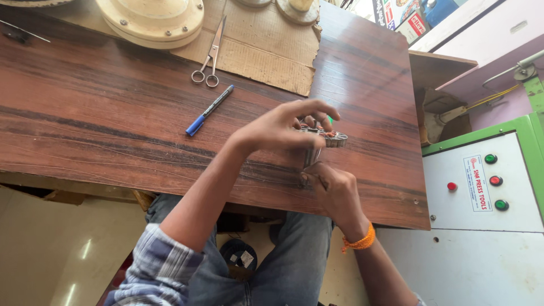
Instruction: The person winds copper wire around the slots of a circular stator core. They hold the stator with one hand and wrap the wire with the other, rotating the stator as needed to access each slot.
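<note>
Metal, round and slotted, the small part (327, 136) sits between both hands just above the counter's near edge; it looks like a little motor core with reddish wire showing in its slots, though the detail is too fine to be sure. A short metal shaft (311, 157) runs down from it toward the person.

The left hand (283, 127) arches over the part from above, fingers curled and the tips pinching its rim. A bit of green shows just past those fingertips; I cannot tell what it is. The right hand (334, 190) is below, closed in a fist around the lower end of the shaft, holding the piece upright. An orange band (359, 242) circles that wrist.

As for progress, some wire appears to be in place on the part, but how many slots are filled and how many remain cannot be read from here. With both hands on it, the piece seems to be mid-work, not finished.

Beyond the left hand, well apart, a blue pen (209, 110) lies on the brown wood-grain counter (102, 124). Farther out, scissors (209, 56) rest on a sheet of cardboard (266, 51), beside a cream disc (153, 20). Off past the right hand stands a white and green cabinet (481, 187) with round buttons.
</note>
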A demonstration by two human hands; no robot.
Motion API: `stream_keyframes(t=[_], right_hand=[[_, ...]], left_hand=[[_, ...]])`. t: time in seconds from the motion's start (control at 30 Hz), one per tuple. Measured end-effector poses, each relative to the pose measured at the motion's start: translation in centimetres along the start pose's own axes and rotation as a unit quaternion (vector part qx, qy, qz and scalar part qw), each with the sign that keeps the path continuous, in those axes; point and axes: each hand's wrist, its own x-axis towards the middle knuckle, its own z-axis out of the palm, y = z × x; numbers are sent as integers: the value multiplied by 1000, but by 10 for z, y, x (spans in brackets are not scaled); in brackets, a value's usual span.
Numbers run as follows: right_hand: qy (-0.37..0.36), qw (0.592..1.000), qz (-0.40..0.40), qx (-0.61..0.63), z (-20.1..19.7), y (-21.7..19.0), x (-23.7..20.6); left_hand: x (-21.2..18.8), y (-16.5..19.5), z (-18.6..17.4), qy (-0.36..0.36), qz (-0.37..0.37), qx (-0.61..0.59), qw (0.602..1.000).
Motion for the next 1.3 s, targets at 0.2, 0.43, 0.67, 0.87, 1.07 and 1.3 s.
stream_keyframes(t=[0.2,0.43,0.67,0.87,1.07,1.3], right_hand=[[43,990,120,56,-14,26,-20],[97,984,147,23,-60,14,-11],[89,993,74,28,-70,-6,25],[84,995,53,1,-65,0,53],[41,997,64,-32,-49,22,93],[-15,998,14,-63,-42,26,109]], left_hand=[[-12,7,39,140,82,302,939],[-15,2,30,134,34,288,947],[-18,9,28,138,31,290,946],[-19,9,31,132,17,291,948],[-19,12,24,113,11,210,971],[15,-17,13,161,-215,-5,963]])
